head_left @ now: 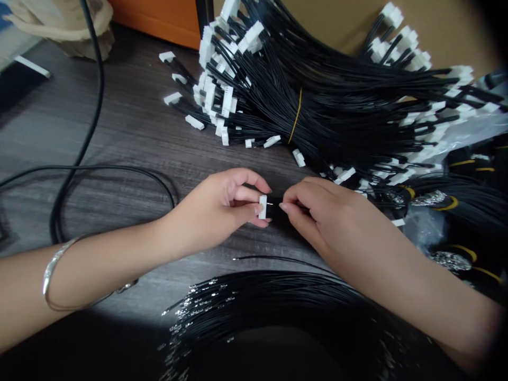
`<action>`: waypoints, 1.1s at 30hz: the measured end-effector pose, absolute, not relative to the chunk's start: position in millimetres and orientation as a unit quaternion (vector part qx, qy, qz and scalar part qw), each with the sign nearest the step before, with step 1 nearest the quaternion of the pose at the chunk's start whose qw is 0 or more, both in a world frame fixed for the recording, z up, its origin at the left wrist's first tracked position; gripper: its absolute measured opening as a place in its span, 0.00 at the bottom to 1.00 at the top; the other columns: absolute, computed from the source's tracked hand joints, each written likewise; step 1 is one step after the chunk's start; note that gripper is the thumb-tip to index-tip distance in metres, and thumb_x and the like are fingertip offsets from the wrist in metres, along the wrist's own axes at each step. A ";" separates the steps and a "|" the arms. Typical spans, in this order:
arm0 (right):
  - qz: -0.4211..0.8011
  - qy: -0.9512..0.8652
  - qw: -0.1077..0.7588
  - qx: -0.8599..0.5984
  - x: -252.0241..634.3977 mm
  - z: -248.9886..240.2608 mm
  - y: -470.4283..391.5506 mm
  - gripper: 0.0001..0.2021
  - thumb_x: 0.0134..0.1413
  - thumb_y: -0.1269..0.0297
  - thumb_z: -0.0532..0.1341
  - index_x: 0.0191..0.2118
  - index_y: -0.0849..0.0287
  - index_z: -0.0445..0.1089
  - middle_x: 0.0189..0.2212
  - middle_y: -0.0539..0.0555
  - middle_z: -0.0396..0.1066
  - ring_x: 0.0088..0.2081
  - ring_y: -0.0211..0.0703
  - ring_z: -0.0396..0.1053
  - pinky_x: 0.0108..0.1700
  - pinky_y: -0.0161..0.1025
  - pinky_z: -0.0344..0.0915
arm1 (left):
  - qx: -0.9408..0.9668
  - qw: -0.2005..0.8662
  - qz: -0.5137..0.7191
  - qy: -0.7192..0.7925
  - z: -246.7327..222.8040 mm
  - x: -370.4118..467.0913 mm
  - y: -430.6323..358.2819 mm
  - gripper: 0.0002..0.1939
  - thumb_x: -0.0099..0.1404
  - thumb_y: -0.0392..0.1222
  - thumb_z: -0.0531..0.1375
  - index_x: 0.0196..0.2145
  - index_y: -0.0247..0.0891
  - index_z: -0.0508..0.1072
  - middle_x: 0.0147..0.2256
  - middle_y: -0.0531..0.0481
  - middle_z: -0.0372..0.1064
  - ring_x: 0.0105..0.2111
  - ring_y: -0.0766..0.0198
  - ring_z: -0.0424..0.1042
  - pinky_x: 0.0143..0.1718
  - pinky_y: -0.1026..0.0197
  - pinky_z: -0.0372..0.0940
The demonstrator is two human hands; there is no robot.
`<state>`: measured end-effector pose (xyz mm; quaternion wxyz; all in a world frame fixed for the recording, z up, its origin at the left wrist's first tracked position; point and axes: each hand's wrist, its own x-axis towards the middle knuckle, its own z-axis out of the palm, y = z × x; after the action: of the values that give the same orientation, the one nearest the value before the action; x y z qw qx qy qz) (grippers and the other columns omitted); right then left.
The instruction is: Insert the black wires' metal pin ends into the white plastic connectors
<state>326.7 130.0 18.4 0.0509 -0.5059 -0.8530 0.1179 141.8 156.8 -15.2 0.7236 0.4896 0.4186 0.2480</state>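
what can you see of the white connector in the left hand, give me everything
The white connector is a small, narrow block, apparently plastic, with fine marks on its face. It sits between the thumb and fingers of the left hand, above the tabletop, its long side running away from the person. A shiny metal tip shows at its right, towards the right hand; whether they touch is unclear.

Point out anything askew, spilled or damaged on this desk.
Nothing looks spilled or damaged. One black wire strays slightly from the lower wire bundle, its tip apart from the others: minor untidiness at most.
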 end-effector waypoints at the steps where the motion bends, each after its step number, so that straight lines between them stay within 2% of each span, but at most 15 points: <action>1: 0.119 -0.853 0.053 -0.506 326.6 18.3 129.5 0.08 0.59 0.68 0.53 0.35 0.65 0.68 0.29 0.55 0.67 0.33 0.45 0.68 0.37 0.44 0.65 | 0.491 0.723 0.250 0.417 -15.5 141.8 156.7 0.09 0.58 0.30 0.59 0.36 0.38 0.66 0.28 0.55 0.76 0.32 0.61 0.78 0.41 0.57 0.71; 11: 0.106 -0.849 0.049 -0.515 324.6 17.6 130.7 0.07 0.58 0.69 0.54 0.33 0.65 0.68 0.28 0.55 0.67 0.32 0.45 0.68 0.36 0.43 0.64 | 0.513 0.709 0.244 0.418 -15.8 141.7 156.3 0.08 0.59 0.30 0.58 0.36 0.38 0.67 0.28 0.56 0.76 0.32 0.63 0.78 0.40 0.62 0.72; 20: 0.122 -0.854 0.047 -0.504 319.7 10.7 134.6 0.08 0.58 0.72 0.53 0.32 0.66 0.67 0.28 0.56 0.67 0.30 0.43 0.66 0.35 0.42 0.63 | 0.507 0.705 0.250 0.428 -13.3 144.1 153.8 0.07 0.58 0.28 0.58 0.35 0.36 0.68 0.28 0.55 0.76 0.31 0.64 0.77 0.39 0.60 0.72; 25: 0.071 -0.882 0.091 -0.457 316.4 19.5 118.8 0.06 0.57 0.73 0.54 0.36 0.66 0.69 0.34 0.59 0.67 0.38 0.48 0.65 0.42 0.45 0.64 | 0.500 0.706 0.256 0.432 -12.7 144.5 155.4 0.09 0.57 0.29 0.59 0.36 0.37 0.68 0.28 0.55 0.75 0.30 0.62 0.77 0.38 0.59 0.71; 29: 0.154 -0.904 0.059 -0.395 312.7 22.6 101.0 0.06 0.56 0.70 0.56 0.38 0.62 0.70 0.39 0.58 0.67 0.40 0.46 0.64 0.45 0.45 0.66 | 0.494 0.707 0.265 0.430 -12.6 142.2 157.1 0.10 0.57 0.29 0.58 0.37 0.38 0.68 0.27 0.57 0.74 0.30 0.65 0.76 0.35 0.63 0.69; 33: 0.201 -0.903 0.012 -0.380 307.1 8.0 95.0 0.05 0.54 0.75 0.58 0.34 0.63 0.70 0.35 0.57 0.68 0.39 0.46 0.66 0.44 0.45 0.68 | 0.497 0.702 0.271 0.432 -12.6 139.8 156.7 0.09 0.58 0.30 0.59 0.37 0.38 0.70 0.28 0.56 0.74 0.31 0.66 0.75 0.37 0.64 0.68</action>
<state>307.1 95.0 8.0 0.0118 -0.3796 -0.9030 0.2010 139.8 156.7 -12.6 0.7017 0.4971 0.4323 0.2715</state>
